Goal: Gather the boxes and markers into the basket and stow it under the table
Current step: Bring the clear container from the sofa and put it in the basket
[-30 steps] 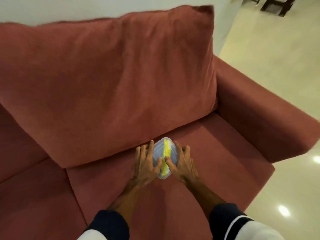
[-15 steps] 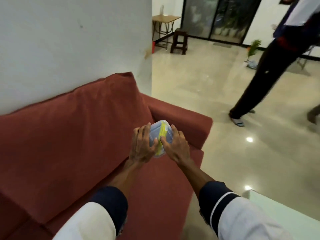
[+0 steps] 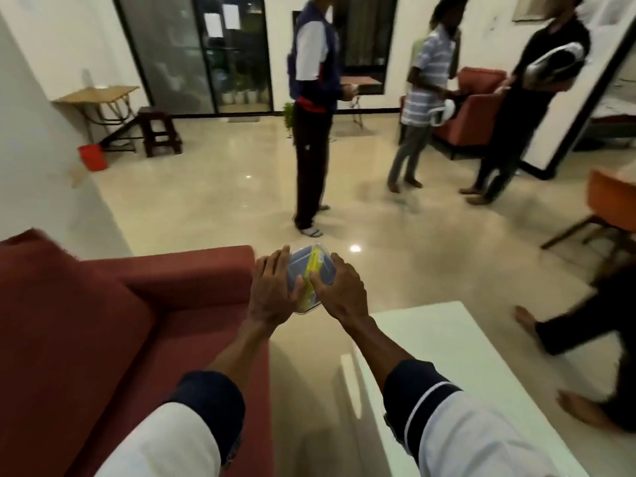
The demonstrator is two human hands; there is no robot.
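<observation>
I hold a small clear plastic box (image 3: 311, 270) with a yellow band across its lid in the air, past the sofa's arm and above the floor. My left hand (image 3: 272, 290) grips its left side and my right hand (image 3: 339, 290) grips its right side, thumbs on top. A white table (image 3: 457, 356) stands just right of my arms, its near corner below my right forearm. No basket or markers are in view.
A red sofa (image 3: 103, 321) fills the lower left. Three people stand on the tiled floor ahead (image 3: 311, 115), and another sits on the floor at right (image 3: 592, 321). An orange chair (image 3: 609, 204) is at the right edge; a stool and a wooden table stand far left.
I have lifted the box off the sofa seat and turned right, away from the sofa cushion toward the room. The white table has come into view.
</observation>
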